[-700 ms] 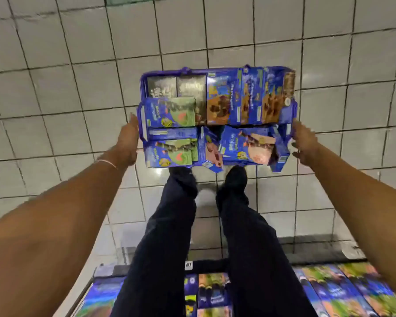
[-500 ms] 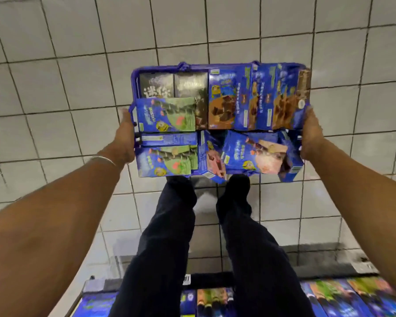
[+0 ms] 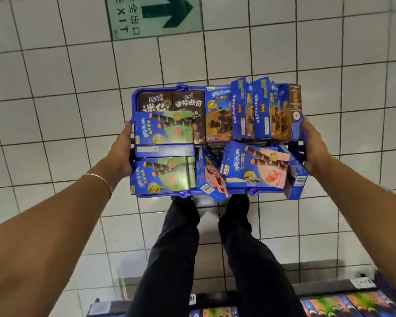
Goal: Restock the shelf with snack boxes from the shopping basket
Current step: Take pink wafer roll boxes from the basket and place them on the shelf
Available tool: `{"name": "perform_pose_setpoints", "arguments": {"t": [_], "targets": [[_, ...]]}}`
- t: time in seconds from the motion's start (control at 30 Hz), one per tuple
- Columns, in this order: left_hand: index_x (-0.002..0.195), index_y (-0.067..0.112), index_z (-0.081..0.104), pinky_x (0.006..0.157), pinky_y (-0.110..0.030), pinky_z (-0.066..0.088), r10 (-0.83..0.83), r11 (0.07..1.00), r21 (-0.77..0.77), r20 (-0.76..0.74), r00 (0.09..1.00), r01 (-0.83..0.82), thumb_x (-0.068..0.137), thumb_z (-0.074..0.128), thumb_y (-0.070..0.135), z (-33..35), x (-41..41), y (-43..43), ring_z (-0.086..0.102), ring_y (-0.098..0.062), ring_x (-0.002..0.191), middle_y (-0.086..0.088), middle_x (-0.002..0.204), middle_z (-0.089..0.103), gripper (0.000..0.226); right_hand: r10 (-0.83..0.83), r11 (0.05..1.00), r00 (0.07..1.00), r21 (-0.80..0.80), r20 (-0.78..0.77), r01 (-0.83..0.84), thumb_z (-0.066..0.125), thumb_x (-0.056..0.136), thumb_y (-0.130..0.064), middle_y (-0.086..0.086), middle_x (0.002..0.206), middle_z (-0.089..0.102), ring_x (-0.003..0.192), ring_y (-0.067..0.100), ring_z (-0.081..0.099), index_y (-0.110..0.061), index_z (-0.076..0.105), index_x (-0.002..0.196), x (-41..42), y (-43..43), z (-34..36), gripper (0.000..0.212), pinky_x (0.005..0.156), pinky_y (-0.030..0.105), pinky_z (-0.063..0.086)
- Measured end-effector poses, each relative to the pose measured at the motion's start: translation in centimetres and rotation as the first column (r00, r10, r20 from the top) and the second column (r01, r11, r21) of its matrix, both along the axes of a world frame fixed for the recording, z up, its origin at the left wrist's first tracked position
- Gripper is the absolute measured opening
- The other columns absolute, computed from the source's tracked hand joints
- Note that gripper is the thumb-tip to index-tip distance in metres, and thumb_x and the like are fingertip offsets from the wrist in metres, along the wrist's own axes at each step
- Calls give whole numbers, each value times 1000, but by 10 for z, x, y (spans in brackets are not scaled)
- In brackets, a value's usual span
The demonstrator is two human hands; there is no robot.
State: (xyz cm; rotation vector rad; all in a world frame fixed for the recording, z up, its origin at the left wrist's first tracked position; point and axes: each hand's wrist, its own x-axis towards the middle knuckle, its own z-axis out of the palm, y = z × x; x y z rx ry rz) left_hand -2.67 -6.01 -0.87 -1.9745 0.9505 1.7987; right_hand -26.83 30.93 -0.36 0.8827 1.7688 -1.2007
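Note:
A blue shopping basket (image 3: 298,131) full of snack boxes is in front of me over the tiled floor. My left hand (image 3: 120,152) grips its left rim and my right hand (image 3: 314,148) grips its right rim. Inside lie blue-and-green boxes (image 3: 164,130), a blue-and-pink box (image 3: 255,165), dark brown boxes (image 3: 188,104) and blue chocolate boxes (image 3: 218,113) standing on edge. The shelf (image 3: 329,290) with stocked boxes runs along the bottom edge, partly hidden by my legs.
White floor tiles surround the basket. A green exit sign with an arrow (image 3: 154,16) is set in the floor ahead. My dark trouser legs (image 3: 174,259) and shoes stand between the basket and the shelf.
Both hands closed in on the basket's sides and took hold of them. The basket has come up and nearer, so it looks larger.

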Motion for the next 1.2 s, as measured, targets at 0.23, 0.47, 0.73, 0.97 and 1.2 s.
{"name": "perform_pose_setpoints", "arguments": {"t": [0.23,0.47,0.73,0.97,1.2], "targets": [[124,17,73,88,-52,62,48,996,-69,-67,997,-53,95,53,76,141,-6,-65,78,-31,101,-8,117,80,68,19,1000,999,-6,-45,-19,57,85,-74,-5,87,75,69,10,71,-35,71,102,-23,-70,155,45,50,22,54],[126,18,74,83,-51,65,96,978,-169,-144,985,-121,90,66,72,316,-26,-165,78,-31,103,-6,114,81,66,-37,988,986,-155,-160,12,65,84,-59,3,90,75,73,19,73,-26,71,112,-37,-167,319,43,64,31,59],[106,22,76,69,-46,65,114,952,-260,-186,976,-161,87,69,72,417,-59,-285,80,-25,77,-5,103,83,54,-93,959,980,-280,-173,41,63,90,-46,3,76,74,64,18,70,-23,69,99,-77,-295,414,25,59,28,56],[107,18,72,61,-45,64,184,925,-309,-151,971,-223,85,75,67,428,-120,-392,80,-26,69,-6,95,83,54,-97,947,986,-318,-134,50,67,88,-47,4,74,72,56,18,71,-19,68,112,-154,-418,421,37,51,28,56],[100,20,73,54,-39,63,242,902,-318,-186,952,-292,88,71,67,460,-177,-501,78,-22,62,-4,89,83,48,-49,944,984,-329,-174,-12,64,90,-46,2,65,72,47,15,68,-20,69,96,-234,-555,465,27,46,23,53]]}}
